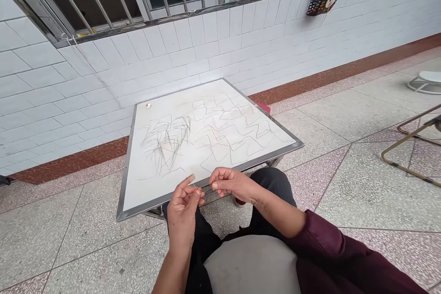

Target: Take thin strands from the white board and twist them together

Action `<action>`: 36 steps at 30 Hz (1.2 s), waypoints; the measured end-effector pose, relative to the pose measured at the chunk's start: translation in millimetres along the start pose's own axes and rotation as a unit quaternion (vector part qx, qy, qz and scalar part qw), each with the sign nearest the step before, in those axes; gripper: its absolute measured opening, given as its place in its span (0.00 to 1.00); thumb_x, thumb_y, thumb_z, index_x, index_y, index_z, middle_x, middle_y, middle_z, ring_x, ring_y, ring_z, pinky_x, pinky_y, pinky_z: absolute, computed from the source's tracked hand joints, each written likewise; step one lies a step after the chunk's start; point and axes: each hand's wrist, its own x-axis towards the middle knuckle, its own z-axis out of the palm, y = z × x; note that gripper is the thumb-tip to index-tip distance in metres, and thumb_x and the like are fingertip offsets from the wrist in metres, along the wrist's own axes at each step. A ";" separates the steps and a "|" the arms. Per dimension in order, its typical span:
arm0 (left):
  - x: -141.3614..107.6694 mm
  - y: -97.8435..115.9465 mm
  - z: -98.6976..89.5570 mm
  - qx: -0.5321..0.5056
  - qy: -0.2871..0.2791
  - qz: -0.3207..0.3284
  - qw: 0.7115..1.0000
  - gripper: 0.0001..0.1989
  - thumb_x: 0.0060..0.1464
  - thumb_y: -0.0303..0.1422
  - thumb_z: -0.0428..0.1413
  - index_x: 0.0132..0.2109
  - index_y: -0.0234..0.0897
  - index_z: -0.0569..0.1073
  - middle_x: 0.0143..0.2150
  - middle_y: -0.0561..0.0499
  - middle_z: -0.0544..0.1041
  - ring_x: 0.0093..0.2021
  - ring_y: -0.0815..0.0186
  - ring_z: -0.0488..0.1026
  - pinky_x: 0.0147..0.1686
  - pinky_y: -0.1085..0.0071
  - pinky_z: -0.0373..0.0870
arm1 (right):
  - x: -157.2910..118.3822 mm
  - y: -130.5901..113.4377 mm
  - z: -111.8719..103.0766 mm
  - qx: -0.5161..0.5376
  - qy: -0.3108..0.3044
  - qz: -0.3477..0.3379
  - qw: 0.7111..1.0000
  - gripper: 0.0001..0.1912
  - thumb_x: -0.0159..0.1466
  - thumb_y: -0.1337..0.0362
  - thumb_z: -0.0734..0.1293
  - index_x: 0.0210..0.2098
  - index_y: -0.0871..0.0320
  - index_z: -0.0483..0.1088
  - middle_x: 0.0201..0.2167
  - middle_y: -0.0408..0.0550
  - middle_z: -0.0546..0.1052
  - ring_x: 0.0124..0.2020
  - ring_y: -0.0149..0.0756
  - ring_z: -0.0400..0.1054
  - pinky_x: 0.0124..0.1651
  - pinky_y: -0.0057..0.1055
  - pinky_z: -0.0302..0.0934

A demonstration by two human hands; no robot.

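Observation:
My left hand (pixel 185 206) is closed at the table's front edge, its thumb and fingers pinching a thin, wire-like strand. A tan wrap covers one of its fingertips. Just to the right, my right hand (pixel 234 184) pinches too, and the fine strand seems to run between both hands. Its exact material is too small to make out. On the white tabletop (pixel 210 89) in front lie many thin, bent dark strands. One group is a dense tangled heap (pixel 168 140) on the left; the other strands (pixel 230 124) are spread in zigzag rows on the right.
A small white and red item (pixel 148 106) sits at the table's far left corner. Behind the table stands a white tiled wall (pixel 193 50) with barred windows. A dark basket (pixel 324 1) hangs from the bars. To the right are a metal-framed chair (pixel 409 142) and a white stool (pixel 429 78).

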 end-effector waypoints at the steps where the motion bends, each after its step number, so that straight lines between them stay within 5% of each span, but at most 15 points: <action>1: -0.3 -0.6 -0.7 0.009 -0.002 0.007 1.000 0.21 0.52 0.38 0.63 0.53 0.40 0.74 0.33 0.54 0.75 0.35 0.68 0.74 0.35 0.73 0.73 | 0.7 2.0 1.7 0.007 0.006 -0.002 1.000 0.15 0.52 0.59 0.78 0.34 0.60 0.74 0.25 0.39 0.73 0.24 0.23 0.65 0.30 0.22 0.62; 8: -1.0 -1.5 -1.6 0.080 -0.028 0.012 0.996 0.21 0.53 0.42 0.62 0.53 0.40 0.76 0.35 0.52 0.77 0.35 0.66 0.75 0.42 0.68 0.74 | 4.9 8.7 11.0 0.000 0.027 -0.036 0.999 0.16 0.55 0.55 0.76 0.31 0.60 0.73 0.26 0.42 0.77 0.22 0.25 0.67 0.28 0.24 0.62; 19: 5.0 -11.7 2.2 0.203 -0.065 0.014 0.977 0.28 0.53 0.47 0.58 0.59 0.41 0.73 0.29 0.55 0.74 0.30 0.64 0.75 0.38 0.65 0.75 | 2.8 0.5 12.5 -0.085 0.061 -0.064 0.992 0.20 0.53 0.49 0.75 0.29 0.60 0.73 0.24 0.40 0.75 0.23 0.26 0.67 0.29 0.26 0.63; 30: 10.7 -12.7 14.8 0.099 -0.095 0.004 0.990 0.30 0.51 0.44 0.62 0.60 0.39 0.71 0.30 0.55 0.76 0.31 0.66 0.75 0.39 0.67 0.75 | 6.5 8.0 4.8 -0.048 0.108 -0.067 0.991 0.19 0.52 0.50 0.75 0.28 0.60 0.72 0.24 0.41 0.75 0.21 0.25 0.66 0.26 0.24 0.61; 36: 11.2 -22.2 16.5 0.072 -0.080 0.001 0.994 0.30 0.51 0.42 0.62 0.59 0.39 0.72 0.26 0.57 0.73 0.28 0.67 0.73 0.34 0.68 0.74 | 4.3 9.9 1.1 -0.026 0.106 -0.090 0.990 0.18 0.55 0.52 0.75 0.36 0.58 0.74 0.27 0.42 0.77 0.24 0.26 0.67 0.24 0.23 0.60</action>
